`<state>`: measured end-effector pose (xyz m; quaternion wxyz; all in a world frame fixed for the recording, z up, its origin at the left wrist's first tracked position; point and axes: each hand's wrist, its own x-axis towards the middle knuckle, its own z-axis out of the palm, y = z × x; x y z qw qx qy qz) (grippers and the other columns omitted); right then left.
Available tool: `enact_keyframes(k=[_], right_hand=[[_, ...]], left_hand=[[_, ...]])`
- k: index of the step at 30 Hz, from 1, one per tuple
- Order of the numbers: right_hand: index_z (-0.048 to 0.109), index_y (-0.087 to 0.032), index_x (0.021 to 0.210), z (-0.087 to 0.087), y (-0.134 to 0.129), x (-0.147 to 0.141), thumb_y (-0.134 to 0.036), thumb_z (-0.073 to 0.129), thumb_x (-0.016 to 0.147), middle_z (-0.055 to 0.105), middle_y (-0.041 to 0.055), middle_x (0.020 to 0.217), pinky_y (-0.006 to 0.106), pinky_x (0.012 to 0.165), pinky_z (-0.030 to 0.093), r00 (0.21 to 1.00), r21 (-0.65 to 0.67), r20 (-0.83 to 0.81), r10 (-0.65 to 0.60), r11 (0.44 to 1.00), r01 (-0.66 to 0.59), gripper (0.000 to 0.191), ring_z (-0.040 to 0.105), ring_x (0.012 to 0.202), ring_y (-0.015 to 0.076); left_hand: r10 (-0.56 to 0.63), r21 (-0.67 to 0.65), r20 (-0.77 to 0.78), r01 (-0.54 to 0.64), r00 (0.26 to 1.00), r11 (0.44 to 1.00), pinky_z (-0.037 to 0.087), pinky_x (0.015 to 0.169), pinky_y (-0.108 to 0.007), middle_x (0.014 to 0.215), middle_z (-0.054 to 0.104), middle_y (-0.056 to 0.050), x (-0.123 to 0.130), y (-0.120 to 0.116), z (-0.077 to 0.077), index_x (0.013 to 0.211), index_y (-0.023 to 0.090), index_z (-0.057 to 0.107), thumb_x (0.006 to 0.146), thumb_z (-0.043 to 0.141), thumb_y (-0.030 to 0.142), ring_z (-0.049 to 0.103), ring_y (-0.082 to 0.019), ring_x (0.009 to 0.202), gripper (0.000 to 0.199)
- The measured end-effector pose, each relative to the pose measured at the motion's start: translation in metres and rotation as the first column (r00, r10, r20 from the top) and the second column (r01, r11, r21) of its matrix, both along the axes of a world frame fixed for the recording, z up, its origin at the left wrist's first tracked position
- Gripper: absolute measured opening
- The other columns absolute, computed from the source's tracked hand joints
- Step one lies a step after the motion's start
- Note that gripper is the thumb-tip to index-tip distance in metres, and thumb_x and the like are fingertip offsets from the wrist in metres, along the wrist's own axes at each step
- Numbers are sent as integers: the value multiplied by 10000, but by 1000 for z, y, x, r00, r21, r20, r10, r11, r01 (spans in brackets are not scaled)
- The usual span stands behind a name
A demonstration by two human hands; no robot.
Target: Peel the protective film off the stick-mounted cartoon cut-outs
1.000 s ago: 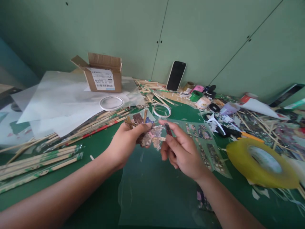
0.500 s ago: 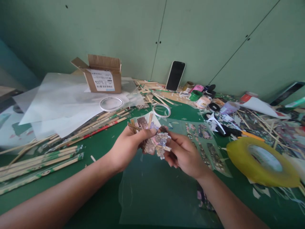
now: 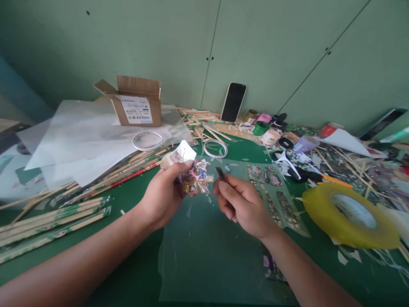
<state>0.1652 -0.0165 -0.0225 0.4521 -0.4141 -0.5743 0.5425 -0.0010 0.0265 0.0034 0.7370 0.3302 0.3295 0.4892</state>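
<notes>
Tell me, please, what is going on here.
Someone is handling small things over a green table. The left-hand grip holds a shiny, multicoloured bundle, while the right-hand grip pinches a small dark piece, apart from the bundle. A roll of tape lies to the right, and an open box stands at the back left.

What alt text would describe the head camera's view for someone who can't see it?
A person's left hand holds a cluster of shiny, colourful pieces while the right hand holds a small dark piece above a green table. Wrapped sticks lie left, a yellow tape roll right; behind stand an open cardboard box and a phone.
</notes>
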Motion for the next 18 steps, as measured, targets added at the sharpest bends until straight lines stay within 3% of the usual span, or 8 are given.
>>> enact_keyframes(k=[2,6,10,15,18], right_hand=[[558,-189,808,-1,1,1,-424,468,957,441,-79,514,166,375,283,1000,-11,-18,-7,1000,7,292,376,401,23],[559,-191,803,-2,3,2,-406,464,964,440,-82,502,161,375,285,1000,-16,-30,1,1000,-1,285,366,397,22],[541,-193,783,-1,3,1,-398,452,968,415,-93,469,162,368,273,1000,-14,-15,25,1000,-25,291,331,375,23],[471,-196,706,1,2,-2,-413,466,955,406,-92,469,171,371,267,998,-3,56,-24,1000,25,330,333,382,27],[502,-193,744,2,2,-3,-395,457,959,404,-91,484,181,374,268,998,-5,48,-35,999,35,299,339,387,34]], left_hand=[[4,2,-6,-4,1000,1000,398,407,-187,652,576,-2,-1,2,2,759,136,652,759,639,211,495,-91,509,76],[-117,-6,-63,117,991,993,392,413,-185,654,609,-19,-3,1,3,812,124,687,785,624,245,485,-81,473,139],[-221,0,-79,222,972,975,462,526,-203,655,628,-42,-2,-3,-1,799,102,699,771,656,267,544,-108,565,173],[-167,38,-117,173,979,984,424,510,-187,694,626,-27,1,-5,-5,822,126,697,795,664,282,524,-92,584,162],[-71,46,-100,76,992,996,397,466,-187,670,596,-10,1,-3,-3,763,132,667,796,663,272,500,-85,550,144]])
